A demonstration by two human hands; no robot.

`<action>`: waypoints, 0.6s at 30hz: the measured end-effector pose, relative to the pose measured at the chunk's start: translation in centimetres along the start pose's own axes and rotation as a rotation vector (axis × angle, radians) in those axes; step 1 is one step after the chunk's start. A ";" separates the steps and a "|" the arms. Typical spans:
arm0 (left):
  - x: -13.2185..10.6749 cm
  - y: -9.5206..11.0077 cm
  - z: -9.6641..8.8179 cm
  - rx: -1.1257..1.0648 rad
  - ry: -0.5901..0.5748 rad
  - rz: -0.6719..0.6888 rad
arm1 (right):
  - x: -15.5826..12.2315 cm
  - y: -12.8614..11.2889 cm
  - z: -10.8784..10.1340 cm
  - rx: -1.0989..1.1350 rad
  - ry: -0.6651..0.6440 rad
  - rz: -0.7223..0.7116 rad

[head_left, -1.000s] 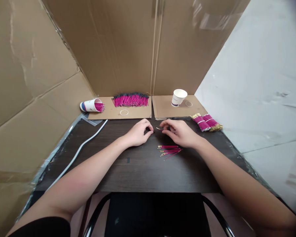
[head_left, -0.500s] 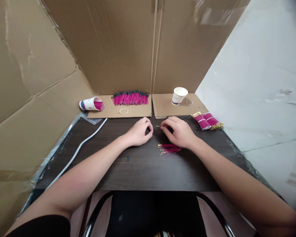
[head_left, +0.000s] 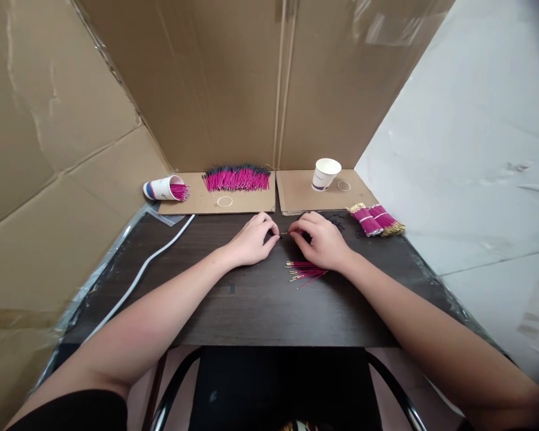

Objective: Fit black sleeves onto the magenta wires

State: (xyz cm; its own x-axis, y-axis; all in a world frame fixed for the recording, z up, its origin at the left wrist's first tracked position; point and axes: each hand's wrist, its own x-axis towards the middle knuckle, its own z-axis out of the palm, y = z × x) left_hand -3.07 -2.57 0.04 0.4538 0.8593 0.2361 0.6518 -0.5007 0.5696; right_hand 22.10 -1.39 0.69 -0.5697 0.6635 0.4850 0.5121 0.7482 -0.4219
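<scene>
While cardboard wall (head_left: 224, 90) backs dark table (head_left: 260, 317), left grip (head_left: 254, 240) pinches black piece (head_left: 281, 237), right grip (head_left: 322, 240) gold-tipped pin (head_left: 285, 233).

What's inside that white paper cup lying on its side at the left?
Thin magenta sticks with pale tips poke out of the white paper cup through its mouth. Their far ends, and anything deeper, are hidden by its wall.

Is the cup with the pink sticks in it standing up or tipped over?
Tipped over: the cup lies on its side, its mouth facing sideways, with pink sticks poking out.
</scene>
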 end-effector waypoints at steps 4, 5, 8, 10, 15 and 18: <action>-0.1 0.0 0.0 -0.013 -0.010 -0.044 | 0.1 -0.3 -0.1 0.024 0.026 -0.024; -0.1 0.1 0.0 -0.012 -0.020 -0.052 | 0.1 -0.3 -0.1 0.033 0.035 -0.038; -0.2 0.1 -0.1 -0.004 -0.046 -0.054 | 0.2 -0.3 0.0 0.055 0.045 -0.067; -0.2 0.2 -0.2 0.004 -0.046 -0.041 | 0.2 -0.3 0.1 0.062 0.048 -0.073; 0.0 0.0 -0.4 0.024 -0.037 0.041 | 0.2 -0.2 0.1 0.078 0.061 -0.084; 0.1 -0.2 -0.4 0.008 -0.016 0.054 | 0.1 -0.2 0.2 0.086 0.049 -0.086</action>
State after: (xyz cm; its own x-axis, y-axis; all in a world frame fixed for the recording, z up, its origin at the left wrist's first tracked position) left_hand -3.37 -2.36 0.25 0.4980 0.8293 0.2535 0.6309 -0.5471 0.5502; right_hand 21.79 -1.43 0.68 -0.5759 0.5972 0.5584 0.4046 0.8016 -0.4401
